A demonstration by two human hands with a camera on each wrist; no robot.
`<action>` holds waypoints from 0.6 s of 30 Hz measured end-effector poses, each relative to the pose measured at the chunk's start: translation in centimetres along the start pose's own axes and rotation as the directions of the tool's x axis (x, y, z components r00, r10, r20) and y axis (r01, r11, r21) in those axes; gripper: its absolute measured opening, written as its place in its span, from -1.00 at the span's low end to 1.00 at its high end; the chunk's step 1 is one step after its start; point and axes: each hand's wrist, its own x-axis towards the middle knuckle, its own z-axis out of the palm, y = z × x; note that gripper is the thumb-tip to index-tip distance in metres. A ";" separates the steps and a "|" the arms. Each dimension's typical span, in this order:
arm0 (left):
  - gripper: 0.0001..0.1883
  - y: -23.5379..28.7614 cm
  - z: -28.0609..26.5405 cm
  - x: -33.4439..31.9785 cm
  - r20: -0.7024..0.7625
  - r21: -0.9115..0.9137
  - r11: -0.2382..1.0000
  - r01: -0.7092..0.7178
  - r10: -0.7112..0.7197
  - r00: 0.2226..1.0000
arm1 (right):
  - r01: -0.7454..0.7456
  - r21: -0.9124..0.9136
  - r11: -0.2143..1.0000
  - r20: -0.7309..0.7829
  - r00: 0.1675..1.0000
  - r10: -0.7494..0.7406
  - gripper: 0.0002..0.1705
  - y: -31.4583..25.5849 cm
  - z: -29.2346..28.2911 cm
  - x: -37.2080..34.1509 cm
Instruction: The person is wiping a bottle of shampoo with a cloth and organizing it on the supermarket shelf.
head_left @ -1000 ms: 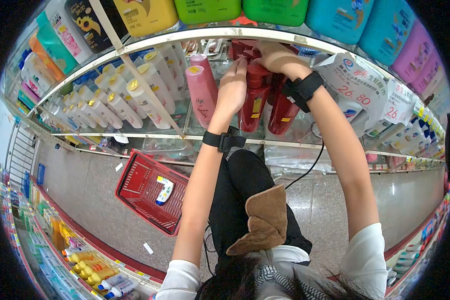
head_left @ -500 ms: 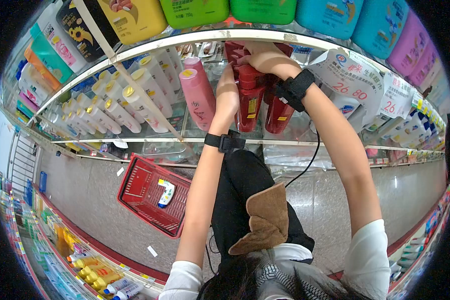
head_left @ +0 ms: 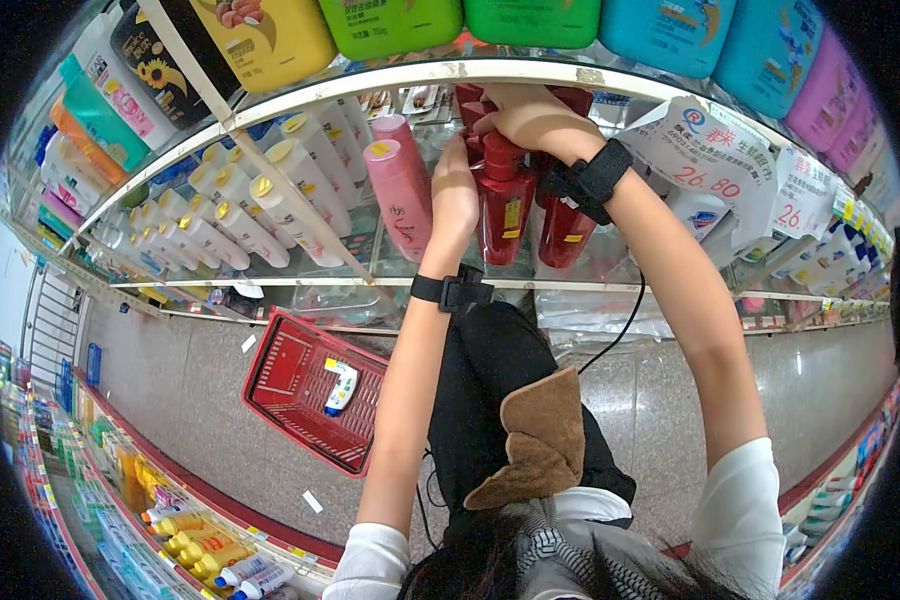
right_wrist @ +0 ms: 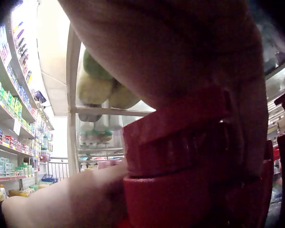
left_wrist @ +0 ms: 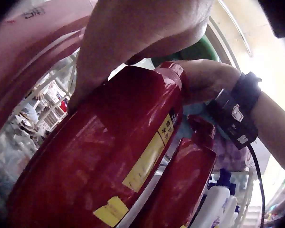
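Two red pump bottles stand on a glass shelf: a front one point(head_left: 505, 205) and another red bottle point(head_left: 566, 235) to its right. More red shows behind them under my hands. My left hand point(head_left: 454, 195) lies along the front bottle's left side, its fingers reaching back and the tips hidden. My right hand point(head_left: 542, 118) reaches over the bottles to the back. In the right wrist view, it curves round a red pump top point(right_wrist: 166, 161); the fingertips are hidden. Pink bottles point(head_left: 400, 205) stand just left of my left hand.
White bottles point(head_left: 270, 205) fill the shelf farther left. Price sheets point(head_left: 705, 170) hang at the right. Large coloured bottles point(head_left: 530, 20) line the shelf above, whose edge point(head_left: 450, 73) crosses over my hands. A red basket point(head_left: 300, 430) with a white bottle point(head_left: 340, 388) stands on the floor.
My left fingers have slipped from beside the front bottle's pump top to behind its left side. My right hand has shifted slightly left, and the head view has tilted a little.
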 end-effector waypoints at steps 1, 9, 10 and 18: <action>-0.47 0.0 0.0 0.0 0.005 0.000 1.000 0.002 -0.002 1.000 | -0.039 -0.004 0.999 0.038 0.998 0.039 -0.58 -0.4 -0.3 -0.1; -0.51 -0.5 0.3 0.0 -0.031 0.116 0.986 -0.122 0.126 0.992 | -0.027 -0.065 0.997 0.027 0.999 0.029 -0.59 0.4 0.2 0.0; -0.51 -0.7 0.3 0.2 -0.033 0.157 0.980 -0.122 0.129 0.991 | -0.113 -0.079 0.990 0.158 0.980 0.124 -0.63 -0.8 -1.1 0.2; -0.51 -1.1 0.5 -0.1 -0.063 0.134 0.985 -0.112 0.122 0.991 | 0.200 -0.314 0.928 0.245 0.962 -0.124 -0.69 -0.7 -3.8 -2.8</action>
